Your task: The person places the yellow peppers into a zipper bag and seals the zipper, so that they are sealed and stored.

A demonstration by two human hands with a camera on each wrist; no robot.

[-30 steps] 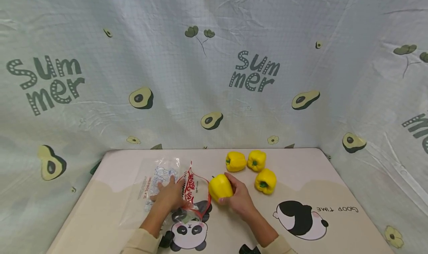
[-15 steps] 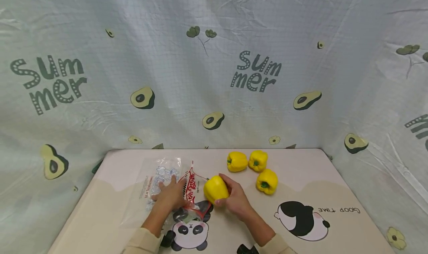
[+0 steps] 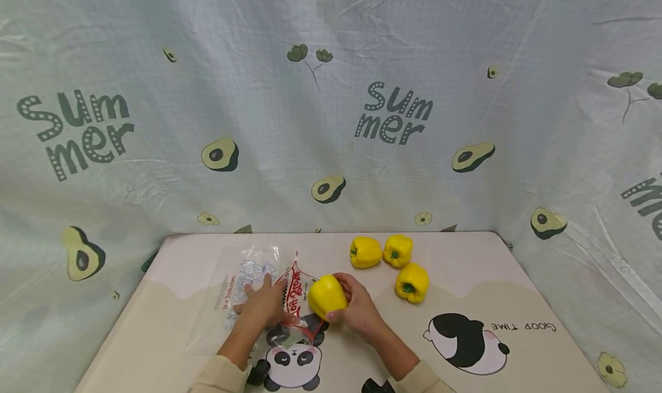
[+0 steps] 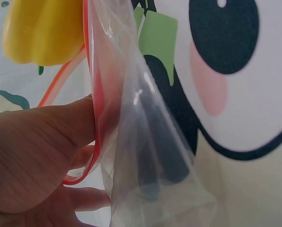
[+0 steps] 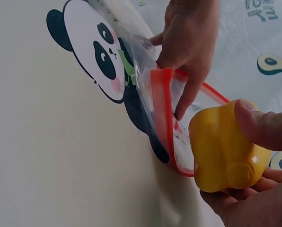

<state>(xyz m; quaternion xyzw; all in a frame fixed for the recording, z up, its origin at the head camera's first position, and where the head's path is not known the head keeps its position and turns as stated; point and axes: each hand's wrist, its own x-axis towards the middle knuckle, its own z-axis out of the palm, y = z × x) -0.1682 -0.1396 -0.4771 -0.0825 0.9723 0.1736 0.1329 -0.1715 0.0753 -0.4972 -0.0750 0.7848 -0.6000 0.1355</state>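
A clear plastic bag (image 3: pixel 293 289) with red print and a red-edged mouth lies on the table, its mouth spread toward the right. My left hand (image 3: pixel 264 307) is on the bag with its fingers splayed and straight; in the left wrist view the thumb (image 4: pixel 60 120) reaches to the red rim (image 4: pixel 90 61). My right hand (image 3: pixel 362 312) grips a yellow bell pepper (image 3: pixel 327 297), thumb on one side and fingers on the other. In the right wrist view the pepper (image 5: pixel 226 146) overlaps the edge of the bag's mouth (image 5: pixel 162 94).
Three more yellow bell peppers, at the back (image 3: pixel 365 251), behind right (image 3: pixel 397 250) and nearer right (image 3: pixel 412 282), stand close together on the table. The table mat (image 3: pixel 465 255) bears printed pandas and a dog-like figure. A patterned curtain (image 3: pixel 269 111) hangs behind the table.
My right hand has carried the bell pepper leftward, from beside the bag to over its red-edged mouth. My left hand has stayed on the bag.
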